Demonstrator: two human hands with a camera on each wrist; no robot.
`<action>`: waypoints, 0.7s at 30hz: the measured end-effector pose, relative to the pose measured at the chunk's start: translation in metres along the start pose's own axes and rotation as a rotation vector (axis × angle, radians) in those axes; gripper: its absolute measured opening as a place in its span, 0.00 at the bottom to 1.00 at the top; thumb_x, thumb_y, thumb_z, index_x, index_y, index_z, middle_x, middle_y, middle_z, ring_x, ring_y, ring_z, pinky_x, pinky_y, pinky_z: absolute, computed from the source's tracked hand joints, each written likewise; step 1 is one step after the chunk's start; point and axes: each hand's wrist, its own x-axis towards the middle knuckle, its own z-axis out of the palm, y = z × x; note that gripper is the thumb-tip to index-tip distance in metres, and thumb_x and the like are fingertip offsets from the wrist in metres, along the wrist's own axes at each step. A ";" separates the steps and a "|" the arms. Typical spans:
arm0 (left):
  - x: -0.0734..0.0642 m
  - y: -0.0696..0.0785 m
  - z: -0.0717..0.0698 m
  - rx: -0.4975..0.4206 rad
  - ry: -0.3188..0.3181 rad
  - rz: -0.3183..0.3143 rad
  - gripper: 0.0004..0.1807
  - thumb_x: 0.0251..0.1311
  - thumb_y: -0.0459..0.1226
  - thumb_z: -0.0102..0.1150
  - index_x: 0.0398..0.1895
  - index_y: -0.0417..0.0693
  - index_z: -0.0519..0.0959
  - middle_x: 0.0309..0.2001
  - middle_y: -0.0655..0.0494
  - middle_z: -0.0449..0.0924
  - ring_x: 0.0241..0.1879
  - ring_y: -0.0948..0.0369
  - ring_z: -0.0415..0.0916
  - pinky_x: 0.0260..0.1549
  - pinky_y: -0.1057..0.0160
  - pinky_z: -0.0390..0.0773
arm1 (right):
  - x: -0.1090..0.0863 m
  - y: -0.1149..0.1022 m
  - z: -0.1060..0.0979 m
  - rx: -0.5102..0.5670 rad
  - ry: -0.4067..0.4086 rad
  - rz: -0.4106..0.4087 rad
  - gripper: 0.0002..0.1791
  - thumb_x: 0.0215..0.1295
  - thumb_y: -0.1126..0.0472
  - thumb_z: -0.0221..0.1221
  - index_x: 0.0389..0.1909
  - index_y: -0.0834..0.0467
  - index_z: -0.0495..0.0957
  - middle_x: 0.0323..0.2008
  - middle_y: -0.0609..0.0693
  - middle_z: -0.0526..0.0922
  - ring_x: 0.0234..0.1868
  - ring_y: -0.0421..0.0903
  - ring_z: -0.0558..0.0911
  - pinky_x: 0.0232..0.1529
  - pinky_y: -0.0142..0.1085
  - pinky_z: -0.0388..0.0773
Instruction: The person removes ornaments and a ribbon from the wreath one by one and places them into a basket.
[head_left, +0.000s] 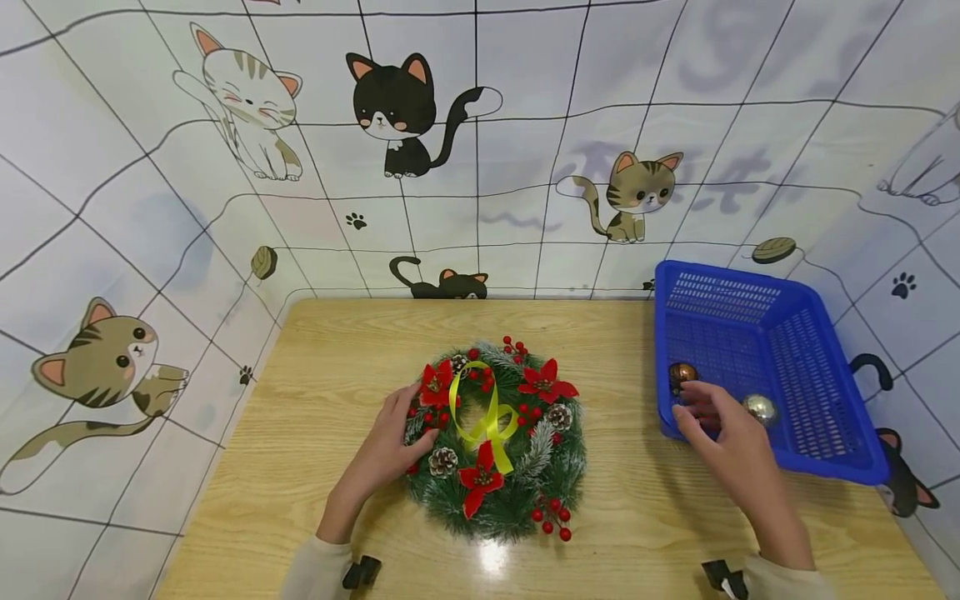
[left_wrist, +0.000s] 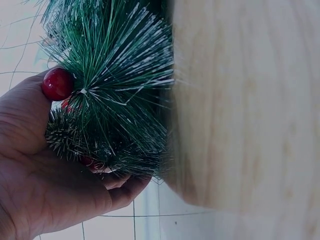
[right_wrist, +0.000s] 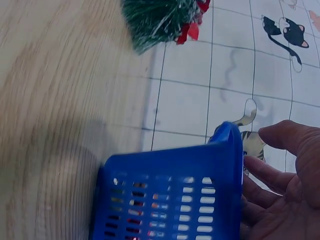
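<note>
A green Christmas wreath (head_left: 528, 458) lies on the table, trimmed with red poinsettias (head_left: 480, 477), red berries, pinecones (head_left: 443, 462) and a yellow ribbon (head_left: 491, 427). My left hand (head_left: 386, 442) grips its left side, thumb on top near a pinecone; in the left wrist view the fingers (left_wrist: 127, 192) curl under the needles. Over the near left rim of a blue plastic basket (head_left: 840, 392) reaches my right hand (head_left: 727, 442), fingers bent and thumb apart. Close to its fingertips sits a brown bauble (head_left: 682, 375), with a silvery gold bauble (head_left: 761, 409) beside the hand.
The light wooden table (head_left: 330, 350) meets a wall covering (head_left: 517, 158) printed with cartoon cats at the back and sides. The blue basket stands at the table's right side, its slotted wall (right_wrist: 170, 200) next to my right hand.
</note>
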 end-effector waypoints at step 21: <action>-0.005 0.007 0.008 0.020 0.053 -0.046 0.46 0.75 0.44 0.69 0.88 0.45 0.56 0.80 0.33 0.58 0.76 0.33 0.62 0.65 0.28 0.71 | 0.005 -0.034 0.022 0.031 0.008 -0.054 0.23 0.82 0.58 0.63 0.71 0.62 0.76 0.59 0.61 0.83 0.58 0.61 0.81 0.55 0.59 0.76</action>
